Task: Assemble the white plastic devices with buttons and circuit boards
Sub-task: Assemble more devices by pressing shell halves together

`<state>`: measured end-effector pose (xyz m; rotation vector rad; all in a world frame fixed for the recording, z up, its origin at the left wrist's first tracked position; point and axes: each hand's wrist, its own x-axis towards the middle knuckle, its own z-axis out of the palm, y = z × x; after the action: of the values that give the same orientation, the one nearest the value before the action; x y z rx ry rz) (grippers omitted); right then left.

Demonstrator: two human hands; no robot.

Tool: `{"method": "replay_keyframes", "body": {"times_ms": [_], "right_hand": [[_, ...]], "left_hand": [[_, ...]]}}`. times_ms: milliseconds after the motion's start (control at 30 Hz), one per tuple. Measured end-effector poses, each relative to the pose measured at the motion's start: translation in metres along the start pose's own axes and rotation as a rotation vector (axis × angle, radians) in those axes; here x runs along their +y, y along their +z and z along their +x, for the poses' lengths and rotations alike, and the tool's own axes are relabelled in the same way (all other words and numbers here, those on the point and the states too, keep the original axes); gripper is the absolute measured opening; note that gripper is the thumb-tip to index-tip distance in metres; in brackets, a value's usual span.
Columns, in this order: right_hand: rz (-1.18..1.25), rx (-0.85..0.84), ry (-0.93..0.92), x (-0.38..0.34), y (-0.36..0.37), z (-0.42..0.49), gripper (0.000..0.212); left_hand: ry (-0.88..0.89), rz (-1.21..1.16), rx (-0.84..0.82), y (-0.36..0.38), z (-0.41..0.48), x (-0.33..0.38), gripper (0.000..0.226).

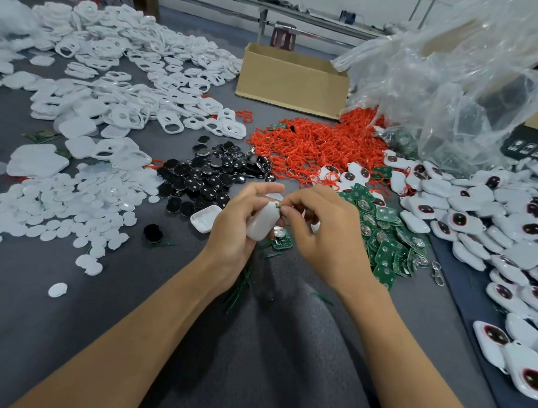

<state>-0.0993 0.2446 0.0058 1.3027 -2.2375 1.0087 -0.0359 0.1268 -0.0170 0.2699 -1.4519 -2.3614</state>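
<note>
The white shell (262, 222) is in your left hand (234, 233), low over the gray table (74, 319), right in front of you. Your fingers curl round it and hold it. Your right hand (320, 236) touches it too, and its fingertips pinch a small green bit (278, 206) at the shell's top edge. That bit is too small to name. So your hands are together, both on the one shell.

I think you are fitting a part into this shell, so this one is not done yet. Next you need to hold the shell steady and press gently, so the part sits flat.

Just under your hands lies one circuit board (283, 242). An open shell half (204, 221) lies just to the left, hollow side up. Around you are black buttons (207, 177), a green board pile (385, 238), red rings (309, 144), white discs (63, 209) and done devices (474, 217).

Far back stands a cardboard box (292, 79). You cannot see inside it from here. The big clear bag (448, 88) on the right lies crumpled, and what it holds is hard to tell
</note>
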Motion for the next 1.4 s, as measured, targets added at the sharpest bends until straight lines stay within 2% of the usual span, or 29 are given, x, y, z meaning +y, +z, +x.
{"method": "replay_keyframes", "body": {"times_ms": [167, 333, 533, 667, 733, 833, 900, 1033, 1200, 1400], "right_hand": [[-0.034, -0.010, -0.036, -0.002, 0.003, -0.002, 0.004], [-0.037, -0.026, -0.067, -0.008, 0.006, -0.003, 0.006], [-0.095, -0.015, -0.117, -0.016, 0.006, -0.004, 0.005], [-0.032, -0.024, -0.070, -0.019, 0.006, -0.005, 0.007], [-0.031, -0.043, -0.040, -0.020, 0.006, -0.005, 0.008], [-0.043, -0.087, 0.013, -0.020, 0.004, -0.003, 0.012], [-0.047, -0.125, 0.033, -0.020, 0.002, -0.002, 0.012], [-0.080, -0.199, 0.052, -0.020, 0.002, -0.002, 0.006], [-0.036, -0.191, 0.039, -0.022, 0.006, -0.003, 0.013], [0.002, -0.188, 0.066, -0.017, 0.008, -0.006, 0.014]], "left_hand": [[-0.052, -0.063, 0.018, 0.002, -0.001, -0.003, 0.035], [-0.025, 0.000, 0.068, 0.002, -0.004, -0.001, 0.034], [0.158, 0.079, 0.152, 0.002, -0.007, 0.003, 0.031], [0.245, 0.184, 0.219, 0.000, -0.004, 0.000, 0.029], [0.303, 0.283, 0.234, -0.003, -0.004, -0.001, 0.032], [0.511, 0.693, 0.257, -0.009, -0.007, 0.000, 0.022], [0.563, 0.798, 0.251, -0.010, -0.008, 0.002, 0.019], [0.551, 0.582, 0.292, 0.001, -0.010, 0.002, 0.028], [0.540, 0.581, 0.282, -0.001, -0.013, 0.003, 0.021], [0.399, 0.492, 0.202, 0.000, -0.011, 0.002, 0.024]]}}
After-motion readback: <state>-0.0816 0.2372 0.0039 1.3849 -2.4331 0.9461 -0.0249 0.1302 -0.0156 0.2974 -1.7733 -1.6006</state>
